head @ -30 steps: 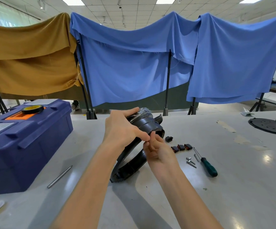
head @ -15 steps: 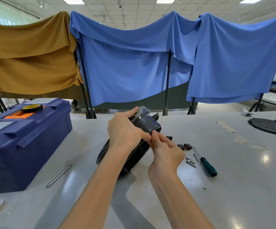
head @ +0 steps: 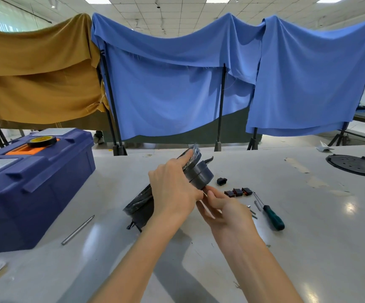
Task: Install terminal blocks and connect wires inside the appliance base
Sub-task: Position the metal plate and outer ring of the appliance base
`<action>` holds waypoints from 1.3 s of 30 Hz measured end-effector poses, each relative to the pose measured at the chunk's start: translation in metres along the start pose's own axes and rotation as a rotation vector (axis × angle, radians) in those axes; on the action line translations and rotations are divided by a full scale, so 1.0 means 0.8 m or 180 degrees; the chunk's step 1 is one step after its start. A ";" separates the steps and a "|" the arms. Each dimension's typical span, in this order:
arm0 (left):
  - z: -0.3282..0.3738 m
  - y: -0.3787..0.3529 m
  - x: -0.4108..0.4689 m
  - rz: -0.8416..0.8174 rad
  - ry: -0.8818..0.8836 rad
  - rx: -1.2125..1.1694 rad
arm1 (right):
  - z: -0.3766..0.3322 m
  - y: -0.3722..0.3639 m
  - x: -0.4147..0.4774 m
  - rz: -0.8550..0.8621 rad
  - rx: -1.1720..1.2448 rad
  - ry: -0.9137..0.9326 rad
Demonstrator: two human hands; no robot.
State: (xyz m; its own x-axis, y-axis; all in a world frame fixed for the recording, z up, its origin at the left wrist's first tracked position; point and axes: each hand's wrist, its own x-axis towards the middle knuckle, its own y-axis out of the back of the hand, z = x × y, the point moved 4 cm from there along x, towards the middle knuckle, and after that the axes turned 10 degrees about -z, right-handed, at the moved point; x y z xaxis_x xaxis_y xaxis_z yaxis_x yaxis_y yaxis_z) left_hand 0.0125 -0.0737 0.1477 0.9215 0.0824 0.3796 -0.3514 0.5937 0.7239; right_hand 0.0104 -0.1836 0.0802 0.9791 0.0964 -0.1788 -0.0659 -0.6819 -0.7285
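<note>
Blue cloths (head: pixel 177 95) and a yellow cloth (head: pixel 35 73) hang behind the big grey surface (head: pixel 308 237) where a person works. The black appliance base (head: pixel 200 176) is near the middle, tipped up on its edge, and its low end seems to rest on the surface. The left hand (head: pixel 172 193) wraps round it, with one finger stretched over the top rim. I think this stops the base rolling while its inside is turned into reach. The right hand (head: pixel 223 209) comes in from below, and its thumb and fingertips meet at the bottom edge of the round hub. I cannot tell if they pinch a small part or only touch the base. Three small terminal blocks (head: pixel 238 192) wait in a row just to the right, easy to grab, with a little black piece (head: pixel 221 181) beside them. Screws (head: pixel 251 211) and a green screwdriver (head: pixel 272 216) lie near too. A blue toolbox (head: pixel 35 184) sits well off to the left.
</note>
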 end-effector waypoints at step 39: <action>-0.037 -0.104 -0.114 -0.0613 -0.0739 0.1273 | 0.044 0.096 -0.007 -0.0072 0.0944 -0.1986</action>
State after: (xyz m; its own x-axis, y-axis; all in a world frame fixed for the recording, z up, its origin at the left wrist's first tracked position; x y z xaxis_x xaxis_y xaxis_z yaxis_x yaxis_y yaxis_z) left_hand -0.0371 -0.1068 0.0358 0.9306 -0.2058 0.3026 -0.2564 0.2233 0.9404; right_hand -0.0067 -0.2107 0.0015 0.6930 0.5681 -0.4438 -0.1836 -0.4563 -0.8707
